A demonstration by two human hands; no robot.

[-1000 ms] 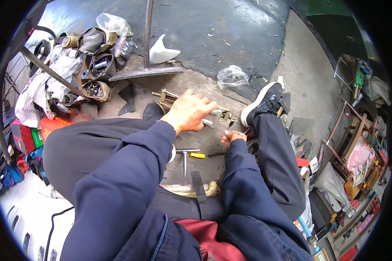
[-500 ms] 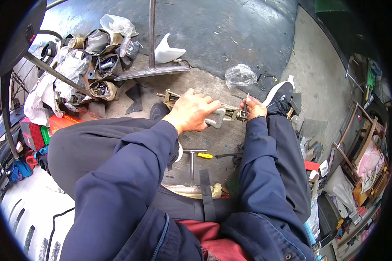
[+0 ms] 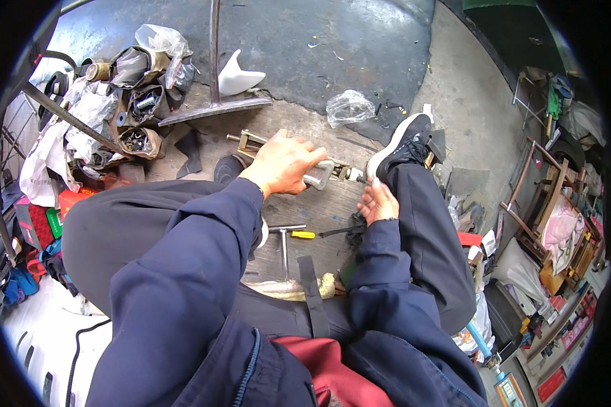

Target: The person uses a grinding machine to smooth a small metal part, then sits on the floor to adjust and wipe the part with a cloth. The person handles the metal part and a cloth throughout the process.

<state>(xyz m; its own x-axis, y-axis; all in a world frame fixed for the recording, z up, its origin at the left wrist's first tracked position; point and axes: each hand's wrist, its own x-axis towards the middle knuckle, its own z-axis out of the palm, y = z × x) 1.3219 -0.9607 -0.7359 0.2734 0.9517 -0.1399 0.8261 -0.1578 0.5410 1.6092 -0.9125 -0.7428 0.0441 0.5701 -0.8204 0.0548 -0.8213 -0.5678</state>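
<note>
My left hand (image 3: 285,165) is closed around a long brass-coloured metal device (image 3: 252,138) with a bar sticking out at its left end. A grey curved metal piece (image 3: 320,176) shows beside the fingers; the hand covers the device's middle. The device's narrow right end (image 3: 350,173) reaches toward my right shoe (image 3: 402,144). My right hand (image 3: 379,202) is just below that end, apart from it. Its fingers are loosely curled and spread, and I see nothing held in them. On the floor between my legs lie a T-handled metal tool (image 3: 284,248) and a yellow-handled tool (image 3: 303,235).
Bags of small parts (image 3: 141,141) crowd the left, near a metal stand (image 3: 216,108) and a white curved piece (image 3: 239,74). A clear plastic bag (image 3: 350,108) lies ahead on the dark mat. At the right are a wooden frame (image 3: 546,210) and cluttered goods.
My right hand has come away from the device's right end, moving down toward me, and its fingers have loosened. My left hand keeps its grip. The whole view has shifted slightly.
</note>
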